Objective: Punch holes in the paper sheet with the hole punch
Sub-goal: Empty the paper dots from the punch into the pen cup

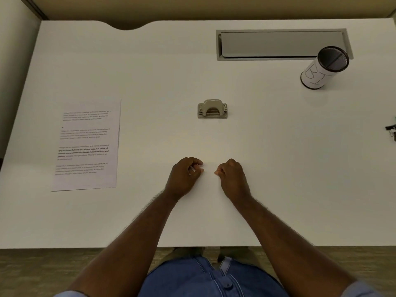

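Note:
A printed paper sheet [86, 144] lies flat on the white desk [150, 71] at the left. A small grey metal hole punch [212, 109] stands in the middle of the desk, its handle up. My left hand [185, 175] and my right hand [232, 175] rest side by side on the desk, nearer to me than the punch. Both have their fingers loosely curled and hold nothing. Neither hand touches the paper or the punch.
A black mesh cup [324, 67] wrapped in white paper with handwritten letters stands at the back right. Behind it a grey cable tray lid [278, 43] is set into the desk. A small dark object [391, 129] shows at the right edge.

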The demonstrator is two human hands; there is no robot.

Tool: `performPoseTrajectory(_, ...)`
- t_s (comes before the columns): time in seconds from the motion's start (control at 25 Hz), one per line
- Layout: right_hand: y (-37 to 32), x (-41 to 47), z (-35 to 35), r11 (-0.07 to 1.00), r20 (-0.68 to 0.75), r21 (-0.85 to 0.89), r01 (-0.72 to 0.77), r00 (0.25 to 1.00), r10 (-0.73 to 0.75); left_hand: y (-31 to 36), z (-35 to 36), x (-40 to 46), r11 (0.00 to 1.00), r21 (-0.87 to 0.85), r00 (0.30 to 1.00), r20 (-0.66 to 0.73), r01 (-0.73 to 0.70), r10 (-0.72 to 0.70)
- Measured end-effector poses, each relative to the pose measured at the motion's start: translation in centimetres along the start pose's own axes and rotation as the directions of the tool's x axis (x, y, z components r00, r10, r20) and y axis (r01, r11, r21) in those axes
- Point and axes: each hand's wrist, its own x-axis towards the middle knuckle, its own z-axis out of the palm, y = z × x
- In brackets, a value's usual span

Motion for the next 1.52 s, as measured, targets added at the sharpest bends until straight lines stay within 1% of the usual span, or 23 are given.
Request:
performPoseTrajectory(0.08, 0.1, 0.0, 0.2, 0.994, 0.044, -0.104, 0.039, 0.998, -0.034, 0.4, 0.2, 0.6, 1.000, 0.010, 1.000, 0.012, -0.002, 0.002)
performPoseTrajectory(0.16, 0.4, 0.1, 0.1, 0.992, 0.011, -0.106, 0.069, 0.998, -0.069, 0.7, 0.4, 0.9, 1.000, 0.014, 1.000, 0.010, -0.011, 0.011)
performPoseTrajectory(0.2, 0.6, 0.0, -0.3, 0.999, -0.041, -0.030, 0.040, 0.998, -0.041, 0.8, 0.6, 1.0, 0.999, 0.021, 1.000, 0.010, -0.024, 0.023)
performPoseTrajectory(0.24, 0.7, 0.0, -1.0, 0.992, -0.075, 0.118, -0.039, 0.996, 0.048, 0.8, 0.7, 1.1, 0.999, 0.033, 0.999, 0.012, -0.038, 0.038)
performPoseTrajectory(0.28, 1.0, -0.2, -1.6, 0.952, -0.069, 0.280, -0.126, 0.986, 0.151, 0.8, 0.9, 1.1, 0.997, 0.049, 0.998, 0.020, -0.052, 0.051)
performPoseTrajectory(0.32, 1.2, -0.4, -2.0, 0.890, -0.037, 0.411, -0.200, 0.971, 0.235, 0.8, 1.0, 1.2, 0.995, 0.069, 0.997, 0.032, -0.065, 0.063)
performPoseTrajectory(0.4, 1.5, -0.8, -2.5, 0.803, -0.004, 0.533, -0.265, 0.949, 0.316, 0.8, 1.3, 1.4, 0.990, 0.109, 0.994, 0.065, -0.094, 0.087)
performPoseTrajectory(0.48, 1.5, -0.9, -2.6, 0.773, 0.006, 0.571, -0.275, 0.943, 0.331, 1.0, 1.6, 1.8, 0.983, 0.145, 0.991, 0.087, -0.116, 0.104)
performPoseTrajectory(0.56, 1.4, -0.9, -2.4, 0.822, -0.003, 0.512, -0.249, 0.956, 0.292, 1.3, 1.8, 2.2, 0.969, 0.199, 0.986, 0.107, -0.144, 0.124)
performPoseTrajectory(0.64, 1.3, -0.8, -2.1, 0.895, -0.007, 0.398, -0.200, 0.975, 0.221, 1.4, 2.0, 2.7, 0.954, 0.249, 0.982, 0.134, -0.166, 0.136)
performPoseTrajectory(0.72, 1.3, -0.8, -1.5, 0.940, -0.025, 0.306, -0.151, 0.986, 0.167, 1.8, 2.0, 3.1, 0.951, 0.273, 0.983, 0.147, -0.147, 0.109)
performPoseTrajectory(0.76, 1.4, -0.7, -1.3, 0.947, -0.037, 0.290, -0.138, 0.987, 0.155, 2.1, 1.9, 3.4, 0.944, 0.299, 0.983, 0.154, -0.142, 0.099)
performPoseTrajectory(0.8, 1.4, -0.7, -1.2, 0.948, -0.047, 0.288, -0.135, 0.987, 0.155, 2.3, 1.9, 3.6, 0.927, 0.340, 0.980, 0.168, -0.160, 0.108)
performPoseTrajectory(0.88, 1.6, -0.7, -1.2, 0.940, -0.047, 0.309, -0.146, 0.985, 0.168, 2.7, 1.8, 4.0, 0.874, 0.419, 0.961, 0.222, -0.246, 0.165)
performPoseTrajectory(1.04, 1.7, -0.6, -1.4, 0.922, -0.031, 0.344, -0.176, 0.980, 0.199, 3.0, 1.3, 4.5, 0.756, 0.490, 0.896, 0.324, -0.435, 0.305)
performPoseTrajectory(1.12, 1.7, -0.7, -1.3, 0.915, -0.035, 0.357, -0.186, 0.977, 0.212, 2.8, 1.4, 4.3, 0.717, 0.498, 0.870, 0.353, -0.487, 0.346)
performPoseTrajectory(1.2, 1.6, -0.7, -1.2, 0.913, -0.048, 0.364, -0.185, 0.975, 0.217, 2.3, 1.7, 4.1, 0.696, 0.510, 0.861, 0.344, -0.505, 0.373)
performPoseTrajectory(1.32, 1.6, -0.9, -1.1, 0.921, -0.074, 0.353, -0.164, 0.976, 0.203, 1.5, 2.3, 3.8, 0.704, 0.530, 0.881, 0.292, -0.472, 0.371)
performPoseTrajectory(1.44, 1.5, -1.2, -1.0, 0.947, -0.092, 0.303, -0.108, 0.986, 0.142, 1.2, 2.6, 3.2, 0.732, 0.524, 0.900, 0.272, -0.435, 0.340)
performPoseTrajectory(1.52, 1.4, -1.3, -0.9, 0.955, -0.090, 0.282, -0.093, 0.988, 0.123, 1.1, 2.6, 2.8, 0.785, 0.484, 0.922, 0.228, -0.386, 0.313)
